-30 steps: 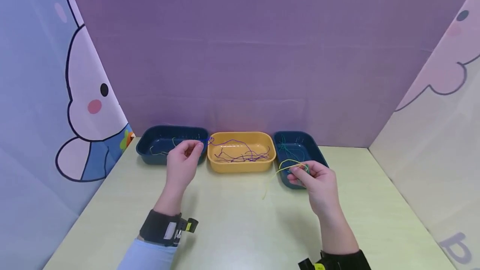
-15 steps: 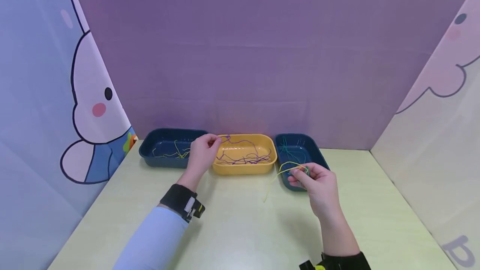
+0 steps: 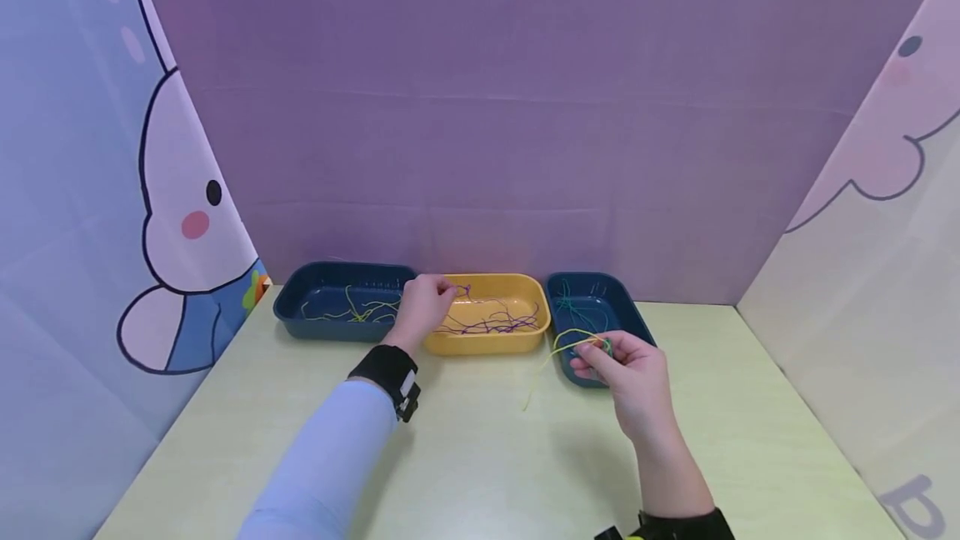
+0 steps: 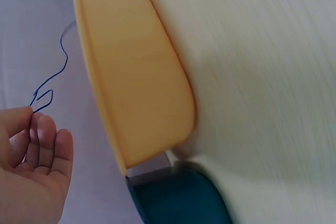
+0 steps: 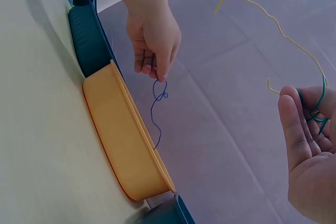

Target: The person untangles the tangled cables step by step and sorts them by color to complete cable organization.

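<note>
My left hand (image 3: pixel 426 302) is over the left end of the yellow tray (image 3: pixel 487 345). Between thumb and forefinger it pinches a blue-purple string (image 4: pixel 66 56), which has a small looped tangle near the fingertips and trails down behind the tray's rim. More purple strings (image 3: pixel 495 324) lie inside that tray. My right hand (image 3: pixel 636 377) holds a yellow string (image 5: pixel 284 34) and a green string (image 5: pixel 315 114) in its fingers, in front of the right-hand dark blue tray (image 3: pixel 611 294). One end of the yellow string hangs down to the left.
Left of the yellow tray stands another dark blue tray (image 3: pixel 318 328), with yellow strings (image 3: pixel 363 312) in it. Green strings (image 3: pixel 567 300) lie in the right-hand tray. All three trays line up along the back of the pale table (image 3: pixel 480 440), before a purple cloth backdrop (image 3: pixel 480 107).
My left hand has moved right, from the left dark blue tray to the yellow tray, carrying the purple string. The right hand stays nearly in place with its strings.
</note>
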`<state>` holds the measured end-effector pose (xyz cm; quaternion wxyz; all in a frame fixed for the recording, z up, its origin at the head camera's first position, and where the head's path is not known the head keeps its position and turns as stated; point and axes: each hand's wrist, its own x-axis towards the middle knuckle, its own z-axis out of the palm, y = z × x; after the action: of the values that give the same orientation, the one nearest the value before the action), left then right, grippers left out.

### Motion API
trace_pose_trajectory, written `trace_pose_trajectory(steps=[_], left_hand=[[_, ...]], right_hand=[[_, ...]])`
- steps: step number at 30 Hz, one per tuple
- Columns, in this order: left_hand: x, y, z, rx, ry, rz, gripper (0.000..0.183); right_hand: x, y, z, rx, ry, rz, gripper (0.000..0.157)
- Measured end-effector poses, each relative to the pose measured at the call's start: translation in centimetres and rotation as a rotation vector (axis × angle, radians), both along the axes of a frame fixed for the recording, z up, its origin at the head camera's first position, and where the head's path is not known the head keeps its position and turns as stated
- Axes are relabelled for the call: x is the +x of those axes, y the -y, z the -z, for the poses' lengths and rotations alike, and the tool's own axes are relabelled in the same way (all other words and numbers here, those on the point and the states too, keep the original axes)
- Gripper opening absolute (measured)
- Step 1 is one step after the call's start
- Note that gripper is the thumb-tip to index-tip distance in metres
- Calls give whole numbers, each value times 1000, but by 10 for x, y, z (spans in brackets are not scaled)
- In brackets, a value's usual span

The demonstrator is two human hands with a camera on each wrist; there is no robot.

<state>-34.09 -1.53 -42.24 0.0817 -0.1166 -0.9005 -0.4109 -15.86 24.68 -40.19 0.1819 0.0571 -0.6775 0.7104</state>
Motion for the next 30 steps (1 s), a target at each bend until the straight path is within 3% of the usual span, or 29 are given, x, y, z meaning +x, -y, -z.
trace_pose_trajectory(steps=[8, 14, 20, 26, 30], left_hand=[[-6, 1, 4, -117, 29, -30, 15], [-5, 0, -1, -158, -12, -18, 15], [3, 5, -8, -58, -20, 2, 20], [17, 12, -20, 67, -17, 48, 53], [30, 19, -29, 93, -37, 74, 70]], right_hand=[[0, 4, 1, -38, -20, -3, 25], [0, 4, -1, -33, -11, 18, 22], [1, 4, -2, -35, 1, 23, 23], [1, 4, -1, -37, -3, 18, 25], [1, 4, -2, -27, -5, 17, 25]])
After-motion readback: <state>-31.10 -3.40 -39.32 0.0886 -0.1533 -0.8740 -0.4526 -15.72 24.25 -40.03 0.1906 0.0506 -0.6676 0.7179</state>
